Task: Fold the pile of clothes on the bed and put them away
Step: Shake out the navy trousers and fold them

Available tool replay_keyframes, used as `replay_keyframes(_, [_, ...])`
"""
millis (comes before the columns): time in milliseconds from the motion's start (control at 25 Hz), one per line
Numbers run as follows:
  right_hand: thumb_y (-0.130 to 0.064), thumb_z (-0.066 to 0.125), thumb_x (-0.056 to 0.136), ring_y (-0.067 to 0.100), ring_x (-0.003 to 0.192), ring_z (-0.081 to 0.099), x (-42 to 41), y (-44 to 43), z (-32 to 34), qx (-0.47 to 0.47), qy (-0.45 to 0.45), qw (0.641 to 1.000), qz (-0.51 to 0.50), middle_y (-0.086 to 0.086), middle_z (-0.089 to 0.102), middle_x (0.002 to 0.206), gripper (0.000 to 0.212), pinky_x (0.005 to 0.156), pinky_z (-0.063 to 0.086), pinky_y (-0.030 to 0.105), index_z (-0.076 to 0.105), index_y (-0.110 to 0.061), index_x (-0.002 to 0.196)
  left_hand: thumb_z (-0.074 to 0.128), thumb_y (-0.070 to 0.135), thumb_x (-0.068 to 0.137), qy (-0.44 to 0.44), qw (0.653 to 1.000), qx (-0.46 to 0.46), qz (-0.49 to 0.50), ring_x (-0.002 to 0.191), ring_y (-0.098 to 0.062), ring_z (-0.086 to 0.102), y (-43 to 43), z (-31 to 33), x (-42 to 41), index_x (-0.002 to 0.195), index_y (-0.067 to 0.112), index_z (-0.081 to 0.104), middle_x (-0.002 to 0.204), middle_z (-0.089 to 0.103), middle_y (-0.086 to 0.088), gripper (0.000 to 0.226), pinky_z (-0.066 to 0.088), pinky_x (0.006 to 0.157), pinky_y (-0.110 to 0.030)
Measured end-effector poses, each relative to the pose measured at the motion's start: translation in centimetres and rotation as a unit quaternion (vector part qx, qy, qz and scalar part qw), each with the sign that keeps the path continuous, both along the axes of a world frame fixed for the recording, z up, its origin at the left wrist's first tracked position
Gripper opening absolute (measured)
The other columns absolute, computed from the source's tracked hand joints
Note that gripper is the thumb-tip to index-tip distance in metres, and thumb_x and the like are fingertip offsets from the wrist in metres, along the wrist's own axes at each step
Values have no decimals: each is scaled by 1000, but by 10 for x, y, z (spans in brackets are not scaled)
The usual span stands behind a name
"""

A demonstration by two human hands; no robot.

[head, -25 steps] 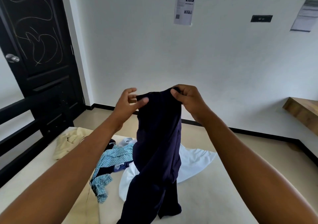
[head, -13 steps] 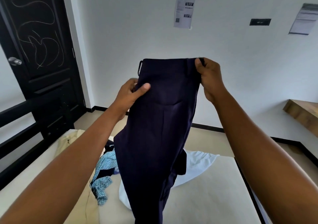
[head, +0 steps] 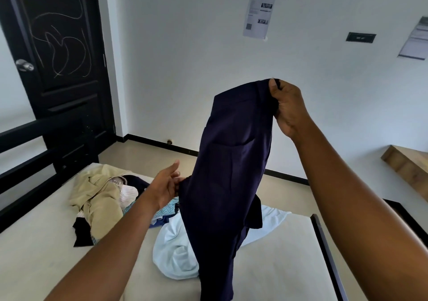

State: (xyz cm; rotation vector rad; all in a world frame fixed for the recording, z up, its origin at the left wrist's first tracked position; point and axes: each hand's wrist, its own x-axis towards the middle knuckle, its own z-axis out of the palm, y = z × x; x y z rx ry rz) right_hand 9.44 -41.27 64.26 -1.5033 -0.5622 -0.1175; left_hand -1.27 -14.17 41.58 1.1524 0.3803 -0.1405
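Dark navy trousers (head: 231,173) hang upright in front of me over the bed (head: 278,268). My right hand (head: 287,108) grips one end of their waistband, raised high at centre right. My left hand (head: 164,185) is lower down, at the trousers' left edge. Its fingers are nearly straight and its fingertips meet the fabric. Behind the trousers lies the pile: a beige garment (head: 99,192), a teal patterned piece (head: 166,209), a black cloth (head: 82,231) and a white garment (head: 173,249). The trouser legs reach down to the mattress.
A black door (head: 58,69) stands at far left, with black rails (head: 27,148) along the bed's left side. The bed's black frame edge (head: 324,242) runs down the right. A wooden shelf (head: 405,164) juts from the right wall. Papers hang on the white wall.
My left hand let go of the waistband and dropped to the trousers' left edge. My right hand moved right, still holding the waistband, which now slopes down to the left.
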Motion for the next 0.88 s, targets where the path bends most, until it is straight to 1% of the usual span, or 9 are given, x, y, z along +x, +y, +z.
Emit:
replay_keyframes(80, [-28,58,105,18,94,68,5,-15,0,16,9,1000,-9,5,73,98,26,89,56,36,72,-6,107,67,54,89,-29,997,52,-50,71,-25,66,5,13,9,92,9,70,85,71,-10,45,51,75,-39])
replay_keyframes(200, [-24,55,108,22,100,69,7,-28,0,38,16,999,-32,10,74,106,27,96,57,41,74,-5,110,64,85,75,24,977,160,-141,88,-29,63,6,13,11,122,10,64,98,71,-11,89,53,79,-43])
replay_keyframes(320, [-21,59,107,21,90,70,10,-35,-3,53,17,994,-96,11,74,96,25,86,61,38,75,-2,104,48,90,80,2,968,157,-195,109,-29,66,-14,-6,-2,127,29,71,117,74,-3,80,57,87,-44])
replay_keyframes(440, [-18,69,96,24,65,47,11,-31,-4,20,9,975,-222,8,49,67,34,63,47,34,61,2,69,74,73,75,-92,958,271,-11,98,-27,69,-34,-6,-1,114,24,72,102,74,-2,62,59,88,-44])
replay_keyframes(520, [-14,69,88,22,58,30,9,-22,-1,-22,10,958,-287,3,31,58,45,57,29,32,38,-9,55,74,33,89,-117,882,395,228,83,-24,67,-46,6,8,101,17,67,87,69,2,21,58,85,-45])
replay_keyframes(600, [-9,67,87,16,51,25,4,-8,1,-38,9,953,-301,-5,25,51,52,54,23,31,29,-19,53,63,19,95,-221,814,427,325,69,-19,62,-65,23,7,89,19,63,72,62,7,5,52,71,-34])
replay_keyframes(720, [-10,69,87,20,58,28,3,11,-2,-6,20,956,-292,-1,27,55,48,55,26,30,34,-16,55,65,25,98,-416,755,470,188,51,-15,48,-117,32,-8,67,15,56,56,50,6,34,41,53,-36])
replay_keyframes(800, [-12,71,88,21,62,28,2,22,-2,13,19,958,-285,-1,26,57,48,56,26,30,36,-16,56,66,37,98,-447,708,542,73,56,-14,50,-156,19,-18,67,16,59,62,52,5,38,44,55,-36])
replay_keyframes(880, [-14,72,89,21,61,29,-1,30,3,23,3,961,-275,0,27,58,44,56,27,29,41,-13,57,71,47,91,-391,654,647,32,70,-14,58,-180,-4,-17,85,17,67,78,61,4,31,53,63,-31])
